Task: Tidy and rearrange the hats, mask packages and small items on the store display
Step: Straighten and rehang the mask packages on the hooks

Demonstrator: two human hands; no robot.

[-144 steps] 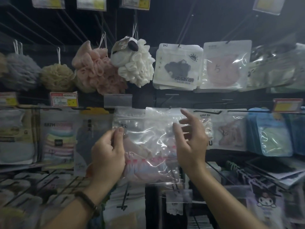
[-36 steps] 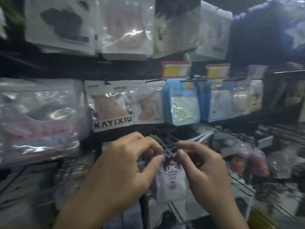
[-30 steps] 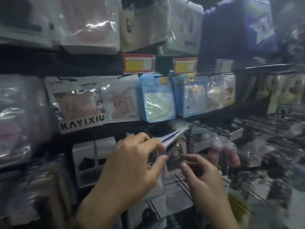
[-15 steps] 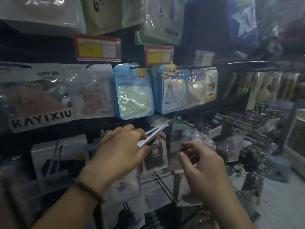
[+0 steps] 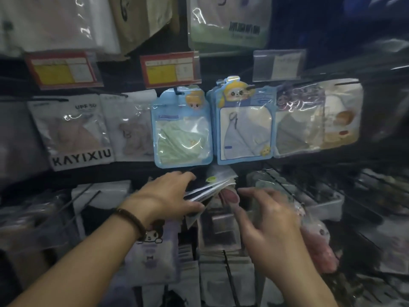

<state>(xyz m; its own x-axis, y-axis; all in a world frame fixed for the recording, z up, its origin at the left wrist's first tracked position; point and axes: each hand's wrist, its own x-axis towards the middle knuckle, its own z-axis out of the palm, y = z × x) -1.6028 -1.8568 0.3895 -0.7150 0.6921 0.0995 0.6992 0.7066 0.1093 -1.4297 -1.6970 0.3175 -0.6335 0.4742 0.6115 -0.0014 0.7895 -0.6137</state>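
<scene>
Below the hanging masks, low at the middle of the rack, the person's left hand gripped a fanned stack of flat packets, fingers curled round its left end. The right hand hovered just right of the stack, fingers loose and spread. It held nothing, as far as the motion blur let one tell. A dark bracelet circled the left wrist, and a cartoon pack hung beneath it. A pink pouch lay near the right hand, on its far-right side.

Above the hands, a green pack and a blue pack hung side by side, edges almost touching. A KAYIXIU pack hung further left, and two price tags sat over the row.

That upper row looked square and in order, so the mask packages there seemed largely dealt with. The work appeared to be somewhere in its middle. The stack in hand had not yet been set on a peg or squared up, and the lower tier to the right looked jumbled, though blur hid the detail. No hats were in view, so their state could not be judged.
</scene>
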